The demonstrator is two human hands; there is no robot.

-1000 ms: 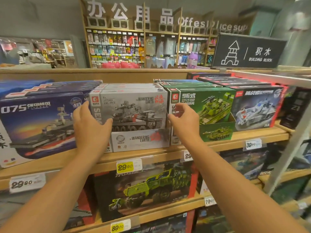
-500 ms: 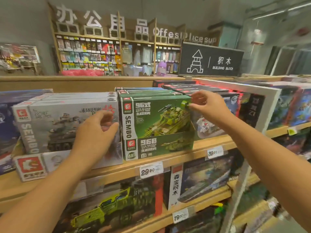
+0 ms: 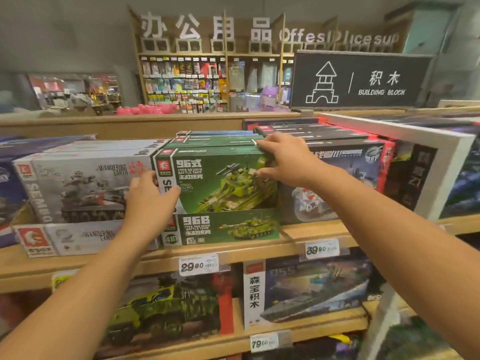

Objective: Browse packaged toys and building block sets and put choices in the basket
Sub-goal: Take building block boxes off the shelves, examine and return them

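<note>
A green tank building-block box (image 3: 220, 180) stands on a smaller green box (image 3: 223, 227) on the upper wooden shelf (image 3: 259, 252). My left hand (image 3: 149, 198) holds its left edge, thumb across the front. My right hand (image 3: 283, 159) grips its upper right corner, fingers over the top and thumb on the front. A grey "Wandering Earth" box (image 3: 83, 185) stands just left of it. No basket is in view.
A white vehicle box (image 3: 332, 183) and dark boxes sit to the right, behind a white shelf post (image 3: 436, 183). Price tags (image 3: 198, 265) line the shelf edge. Lower shelves hold a green truck box (image 3: 166, 315) and a warship box (image 3: 311, 289). A "Building Block" sign (image 3: 361, 80) stands above.
The view shifted right from the grey box to the green tank box. My left hand moved onto the green box's left edge and my right hand closed over its top right corner.
</note>
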